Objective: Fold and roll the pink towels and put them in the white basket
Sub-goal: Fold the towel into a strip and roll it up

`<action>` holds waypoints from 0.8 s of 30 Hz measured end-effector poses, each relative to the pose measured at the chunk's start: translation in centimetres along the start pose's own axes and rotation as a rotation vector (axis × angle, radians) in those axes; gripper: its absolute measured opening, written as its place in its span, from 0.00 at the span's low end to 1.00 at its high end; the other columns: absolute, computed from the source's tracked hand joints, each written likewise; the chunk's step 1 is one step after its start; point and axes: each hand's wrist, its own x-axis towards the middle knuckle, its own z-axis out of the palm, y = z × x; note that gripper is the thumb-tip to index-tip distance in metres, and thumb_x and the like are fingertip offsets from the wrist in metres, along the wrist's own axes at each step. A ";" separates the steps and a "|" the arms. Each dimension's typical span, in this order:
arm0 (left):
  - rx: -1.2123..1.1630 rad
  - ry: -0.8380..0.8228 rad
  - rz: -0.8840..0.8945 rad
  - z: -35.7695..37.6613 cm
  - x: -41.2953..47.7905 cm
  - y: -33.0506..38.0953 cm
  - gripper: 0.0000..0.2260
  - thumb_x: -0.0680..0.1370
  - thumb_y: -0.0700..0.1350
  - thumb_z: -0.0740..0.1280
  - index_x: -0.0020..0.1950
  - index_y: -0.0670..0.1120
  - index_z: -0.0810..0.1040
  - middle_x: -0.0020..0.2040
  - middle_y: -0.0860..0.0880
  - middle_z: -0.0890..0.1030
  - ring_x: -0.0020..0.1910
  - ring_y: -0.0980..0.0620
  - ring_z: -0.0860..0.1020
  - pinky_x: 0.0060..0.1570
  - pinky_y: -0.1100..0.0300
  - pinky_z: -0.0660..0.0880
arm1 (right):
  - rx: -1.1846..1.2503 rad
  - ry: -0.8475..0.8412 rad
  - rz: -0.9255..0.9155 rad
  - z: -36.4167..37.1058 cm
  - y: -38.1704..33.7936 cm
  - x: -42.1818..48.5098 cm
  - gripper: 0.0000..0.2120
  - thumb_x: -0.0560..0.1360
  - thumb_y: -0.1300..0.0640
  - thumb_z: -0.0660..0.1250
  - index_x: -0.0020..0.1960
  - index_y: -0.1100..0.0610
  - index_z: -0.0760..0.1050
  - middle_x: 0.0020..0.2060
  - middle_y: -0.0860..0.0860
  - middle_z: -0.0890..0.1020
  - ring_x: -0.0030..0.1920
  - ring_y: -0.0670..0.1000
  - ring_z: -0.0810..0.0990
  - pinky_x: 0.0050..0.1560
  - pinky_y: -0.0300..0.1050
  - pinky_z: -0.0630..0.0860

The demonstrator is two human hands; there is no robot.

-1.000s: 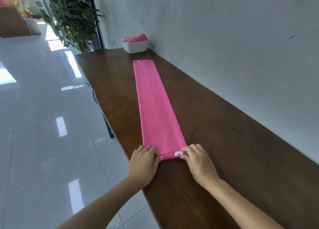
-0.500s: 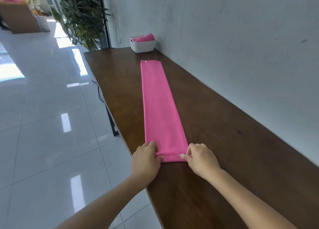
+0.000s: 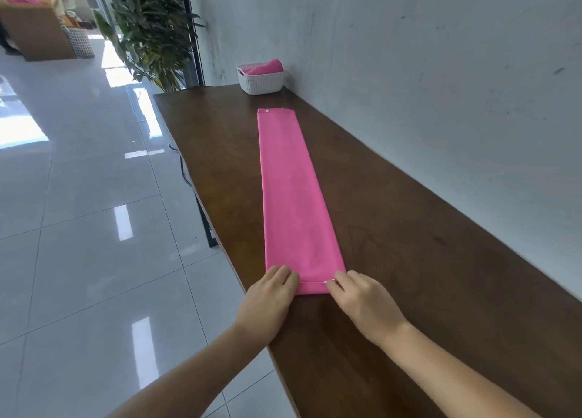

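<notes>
a second ago the near end of the pink towel lay flat with its white label in plain sight. now that end is turned over onto the strip in a narrow fold, and only a sliver of the label shows at the seam. i read this as the first turn of the roll, just started.

my left hand has its fingers curled over the left corner of the fold, and my right hand pinches the right corner between thumb and fingertips. both hold the cloth down on the table.

the rest of the towel has not shifted. it is a long folded strip lying flat along the table, its far end with the small snap near the white basket but apart from it. one rolled towel sits in that basket already.

folding looks done and nearly the whole length is left to roll. i judge the turn must stay even at both corners, or the roll will cone.
</notes>
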 end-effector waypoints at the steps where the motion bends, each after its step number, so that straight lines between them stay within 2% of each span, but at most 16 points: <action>1: -0.006 -0.004 -0.001 0.2 -0.1 -0.2 0.10 0.73 0.40 0.77 0.47 0.45 0.77 0.42 0.49 0.77 0.40 0.51 0.75 0.36 0.58 0.77 | -0.005 0.012 -0.014 0.2 0.1 -0.2 0.14 0.65 0.65 0.80 0.49 0.59 0.83 0.42 0.53 0.82 0.38 0.50 0.81 0.39 0.41 0.81; 5: -0.013 -0.029 -0.007 0.6 -0.9 -1.0 0.05 0.77 0.43 0.75 0.48 0.45 0.79 0.43 0.50 0.79 0.43 0.51 0.75 0.41 0.57 0.80 | 0.002 0.038 -0.065 0.9 0.6 -1.0 0.08 0.69 0.63 0.77 0.47 0.59 0.83 0.42 0.53 0.82 0.40 0.50 0.81 0.42 0.41 0.81; 8: -0.035 -0.011 0.016 0.6 -1.1 -1.3 0.04 0.81 0.46 0.70 0.48 0.46 0.80 0.44 0.51 0.79 0.43 0.51 0.75 0.43 0.58 0.79 | -0.006 0.032 -0.088 1.5 1.0 -1.5 0.10 0.70 0.63 0.77 0.51 0.59 0.84 0.44 0.53 0.83 0.44 0.50 0.82 0.48 0.42 0.82; 12: -0.023 -0.013 0.003 0.4 -1.5 -1.4 0.15 0.84 0.54 0.59 0.49 0.49 0.82 0.46 0.52 0.79 0.45 0.53 0.76 0.46 0.61 0.77 | 0.024 0.042 -0.061 1.7 1.2 -2.1 0.15 0.71 0.62 0.75 0.57 0.60 0.83 0.50 0.53 0.83 0.50 0.51 0.81 0.55 0.43 0.82; 17: -0.054 -0.019 -0.085 0.5 -1.6 -1.7 0.15 0.83 0.56 0.61 0.48 0.49 0.83 0.46 0.52 0.78 0.44 0.53 0.75 0.42 0.60 0.78 | 0.010 0.042 -0.005 2.3 1.4 -2.7 0.18 0.74 0.60 0.72 0.63 0.60 0.81 0.55 0.53 0.81 0.55 0.53 0.79 0.59 0.47 0.80; 20: -0.108 -0.037 -0.154 0.7 -1.5 -1.9 0.14 0.82 0.56 0.62 0.49 0.50 0.82 0.46 0.54 0.79 0.44 0.54 0.75 0.43 0.59 0.79 | 0.012 0.054 0.013 2.6 1.4 -2.7 0.19 0.75 0.60 0.72 0.66 0.60 0.79 0.55 0.53 0.81 0.54 0.52 0.79 0.59 0.46 0.80; 24: -0.198 -0.068 -0.253 0.6 -1.2 -2.0 0.14 0.82 0.57 0.62 0.51 0.50 0.83 0.48 0.55 0.78 0.46 0.56 0.75 0.46 0.61 0.78 | 0.061 0.070 0.083 2.4 1.3 -2.1 0.18 0.75 0.60 0.73 0.64 0.59 0.81 0.53 0.52 0.81 0.52 0.50 0.80 0.56 0.44 0.80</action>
